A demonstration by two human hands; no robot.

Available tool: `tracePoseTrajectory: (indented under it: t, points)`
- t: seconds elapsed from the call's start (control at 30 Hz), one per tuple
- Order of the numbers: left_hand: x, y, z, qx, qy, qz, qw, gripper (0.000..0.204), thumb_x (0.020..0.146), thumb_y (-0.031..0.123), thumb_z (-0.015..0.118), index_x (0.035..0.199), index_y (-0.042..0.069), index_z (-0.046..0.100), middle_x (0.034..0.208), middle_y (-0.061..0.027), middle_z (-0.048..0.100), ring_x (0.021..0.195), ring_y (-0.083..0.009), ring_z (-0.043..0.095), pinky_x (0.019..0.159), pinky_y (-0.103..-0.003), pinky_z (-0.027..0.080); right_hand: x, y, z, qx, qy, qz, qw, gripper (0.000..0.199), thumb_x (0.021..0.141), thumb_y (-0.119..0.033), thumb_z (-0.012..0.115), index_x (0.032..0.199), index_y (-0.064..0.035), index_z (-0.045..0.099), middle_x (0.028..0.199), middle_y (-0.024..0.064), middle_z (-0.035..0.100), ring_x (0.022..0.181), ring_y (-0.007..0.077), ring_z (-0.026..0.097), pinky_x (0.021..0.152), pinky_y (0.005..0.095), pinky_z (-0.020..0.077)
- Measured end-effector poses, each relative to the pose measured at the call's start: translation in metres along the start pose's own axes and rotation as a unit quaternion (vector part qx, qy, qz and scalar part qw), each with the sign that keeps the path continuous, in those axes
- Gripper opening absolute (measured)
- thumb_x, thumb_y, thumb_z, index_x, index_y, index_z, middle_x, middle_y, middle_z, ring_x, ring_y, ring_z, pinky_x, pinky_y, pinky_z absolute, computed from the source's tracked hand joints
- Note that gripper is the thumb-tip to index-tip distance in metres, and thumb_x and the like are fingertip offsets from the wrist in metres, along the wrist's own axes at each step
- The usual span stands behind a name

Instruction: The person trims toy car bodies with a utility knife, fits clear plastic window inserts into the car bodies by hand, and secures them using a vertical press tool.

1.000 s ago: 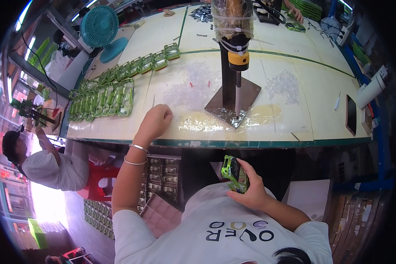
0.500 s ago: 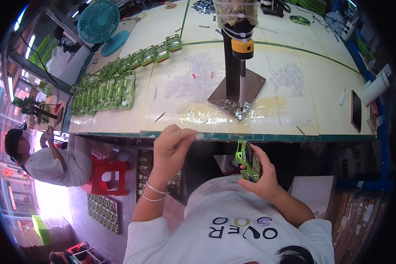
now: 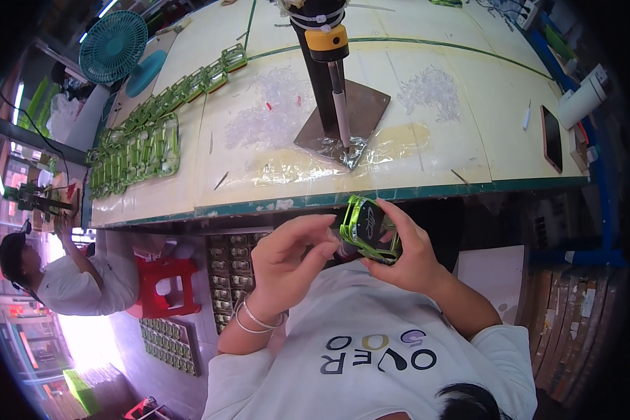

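Head view, looking down: both hands are up in front of the chest, just below the near edge of the worktop (image 3: 427,189). Right hand (image 3: 406,255) is wrapped around a green-framed pedal-like part (image 3: 371,229) with a dark centre, fingers clamped on its far side and thumb under it, holding it tilted toward the left. Left hand (image 3: 287,262) comes in from the left, fingertips pinched together right at the part's near left corner, touching it; what sits between those fingertips is too small to tell. Two thin bangles ride on the left wrist.

Up on the worktop, a small press stand (image 3: 329,63) with a yellow collar rises from a dark base plate, its pin pointing down at crumpled clear film. Scattered clear small pieces (image 3: 430,87) lie right of it, more to its left. Far left, rows of matching green frames (image 3: 136,150) are laid out, with a teal fan (image 3: 115,45) beyond. A dark phone (image 3: 551,136) lies at the right edge. Another person in white sits low at the left by a red stool (image 3: 164,283).

Judging the work: keep the right grip firm and steady, let the left fingertips do the fine placing squarely at that corner.
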State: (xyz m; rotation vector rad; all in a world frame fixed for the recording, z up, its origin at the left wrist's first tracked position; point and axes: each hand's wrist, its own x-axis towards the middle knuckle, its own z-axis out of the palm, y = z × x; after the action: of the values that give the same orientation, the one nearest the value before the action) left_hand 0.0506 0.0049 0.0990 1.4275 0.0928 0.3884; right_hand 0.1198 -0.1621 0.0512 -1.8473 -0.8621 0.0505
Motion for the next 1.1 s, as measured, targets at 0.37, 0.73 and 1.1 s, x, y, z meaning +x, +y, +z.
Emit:
tracePoseTrajectory:
  t: [0.37, 0.73, 1.1]
  points:
    - [0.009, -0.007, -0.005, 0.289, -0.131, 0.181, 0.931, 0.035, 0.062, -0.005, 0.065, 0.097, 0.002, 0.060, 0.074, -0.0069, 0.047, 0.065, -0.0168, 0.047, 0.056, -0.025, 0.039, 0.001, 0.003, -0.002, -0.042, 0.001, -0.058, 0.997, 0.075, 0.051, -0.007, 0.073, 0.117, 0.0031, 0.038, 0.096, 0.0154, 0.054, 0.072, 0.0207, 0.056, 0.061, 0.0272, 0.0470]
    - [0.015, -0.004, -0.002, 0.394, -0.171, 0.249, 0.868, 0.034, 0.063, 0.001, 0.067, 0.096, 0.002, 0.061, 0.072, -0.0073, 0.047, 0.061, -0.0178, 0.043, 0.055, -0.026, 0.035, 0.001, 0.005, -0.007, -0.041, 0.017, -0.044, 0.998, 0.070, 0.051, -0.006, 0.070, 0.116, 0.0013, 0.042, 0.099, 0.0174, 0.054, 0.081, 0.0271, 0.057, 0.070, 0.0318, 0.0476]
    - [-0.008, -0.051, -0.004, 0.391, -0.130, 0.249, 0.877, 0.039, 0.075, 0.010, 0.059, 0.110, -0.004, 0.050, 0.079, -0.0113, 0.052, 0.070, -0.0254, 0.050, 0.065, -0.033, 0.041, -0.012, 0.009, 0.003, -0.014, 0.004, 0.022, 1.000, 0.071, 0.052, -0.006, 0.071, 0.116, 0.0020, 0.042, 0.096, 0.0158, 0.054, 0.075, 0.0238, 0.056, 0.067, 0.0302, 0.0467]
